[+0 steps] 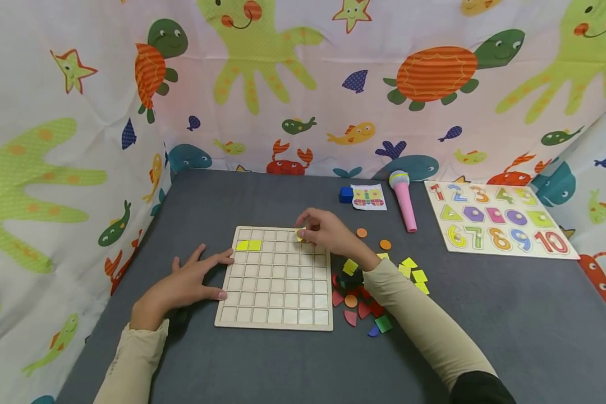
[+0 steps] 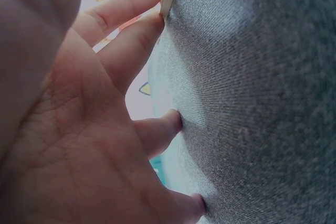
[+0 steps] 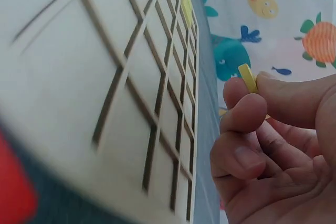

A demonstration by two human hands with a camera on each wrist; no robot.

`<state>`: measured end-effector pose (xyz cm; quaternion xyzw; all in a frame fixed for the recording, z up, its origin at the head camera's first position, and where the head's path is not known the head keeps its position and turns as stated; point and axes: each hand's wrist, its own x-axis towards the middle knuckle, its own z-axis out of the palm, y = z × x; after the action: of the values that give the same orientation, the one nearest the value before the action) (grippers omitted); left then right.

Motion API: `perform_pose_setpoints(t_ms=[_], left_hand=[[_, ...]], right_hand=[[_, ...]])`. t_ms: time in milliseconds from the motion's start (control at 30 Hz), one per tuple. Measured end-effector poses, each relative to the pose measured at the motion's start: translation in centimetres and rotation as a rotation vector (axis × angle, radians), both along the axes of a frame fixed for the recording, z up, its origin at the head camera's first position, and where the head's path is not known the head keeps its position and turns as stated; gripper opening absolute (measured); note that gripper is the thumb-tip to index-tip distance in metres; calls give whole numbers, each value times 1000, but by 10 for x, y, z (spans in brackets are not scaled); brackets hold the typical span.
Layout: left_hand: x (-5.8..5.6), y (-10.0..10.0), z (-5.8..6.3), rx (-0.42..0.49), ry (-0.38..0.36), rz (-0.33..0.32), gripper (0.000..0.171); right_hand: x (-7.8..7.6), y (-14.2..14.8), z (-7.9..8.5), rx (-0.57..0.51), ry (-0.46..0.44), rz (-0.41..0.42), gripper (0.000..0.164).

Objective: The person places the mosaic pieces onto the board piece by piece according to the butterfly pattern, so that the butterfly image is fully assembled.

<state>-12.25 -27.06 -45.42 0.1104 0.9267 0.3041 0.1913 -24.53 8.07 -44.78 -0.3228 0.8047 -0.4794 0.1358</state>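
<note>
A wooden grid board (image 1: 272, 326) lies flat on the dark table. Two yellow square tiles (image 1: 255, 245) sit side by side in cells near its upper left corner. My left hand (image 1: 182, 283) is spread at the board's left side, with index finger and thumb touching the edge; in the left wrist view its other fingertips (image 2: 175, 120) rest on the grey cloth. Between thumb and fingers my right hand (image 1: 328, 233) pinches a yellow square tile (image 3: 248, 78), held over the board's upper right part.
Right of the board are loose yellow squares (image 1: 419, 276), orange discs (image 1: 385, 244), red pieces (image 1: 363, 309) and a green square (image 1: 383, 324), partly under my right forearm. Further back stand a blue cube (image 1: 345, 194), a pattern card (image 1: 368, 205), a pink toy microphone (image 1: 405, 207) and a number puzzle (image 1: 495, 249).
</note>
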Motion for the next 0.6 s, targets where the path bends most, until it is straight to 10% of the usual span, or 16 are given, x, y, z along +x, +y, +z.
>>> perform_pose_setpoints(t_ms=[600], left_hand=[[0, -1, 0, 16, -6, 0, 81]], right_hand=[[2, -47, -11, 24, 53, -25, 13]])
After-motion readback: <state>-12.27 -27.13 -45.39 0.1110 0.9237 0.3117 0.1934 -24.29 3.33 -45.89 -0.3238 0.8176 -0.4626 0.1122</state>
